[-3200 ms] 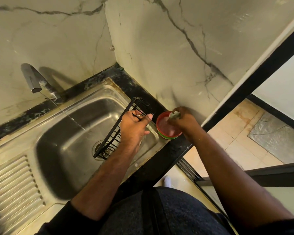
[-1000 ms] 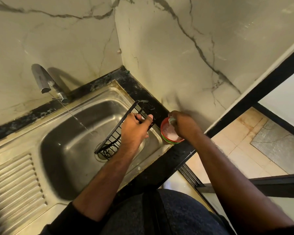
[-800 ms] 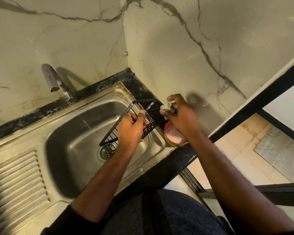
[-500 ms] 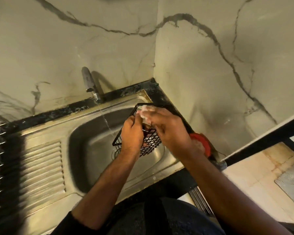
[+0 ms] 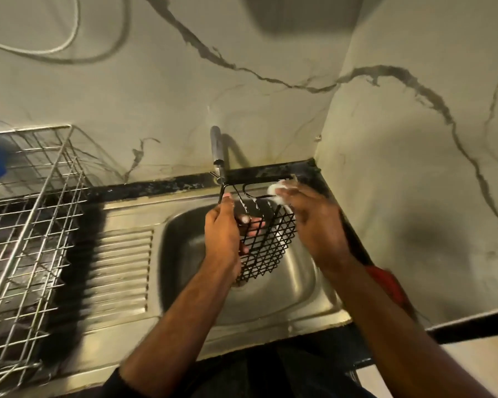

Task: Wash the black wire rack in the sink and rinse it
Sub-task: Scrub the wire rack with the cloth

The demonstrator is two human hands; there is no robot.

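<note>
In the head view, the person stands at a stainless-steel sink set into a black counter in a corner of pale, dark-veined marble walls. The black wire rack with a diamond-mesh panel is held upright over the basin, just in front of the grey metal tap on the far rim; whether water is running onto it cannot be told. The left hand grips the rack's left edge, thumb up along the frame and fingers curled round behind the mesh, where they show through the wires. The right hand is at the rack's far right corner, its fingers closed on a small white soapy scrubbing pad pressed to the top wire, with flecks of lather on the upper bars. The step in hand looks like the soaping and scrubbing, early on, since suds show only near the top. The next move likely calls for working the pad down over the mesh and both faces while the left hand keeps the rack steady, then turning it under the tap to rinse. To the left, a silver wire dish rack stands beside the ribbed drainboard, and a red round dish peeks out behind the right forearm.
</note>
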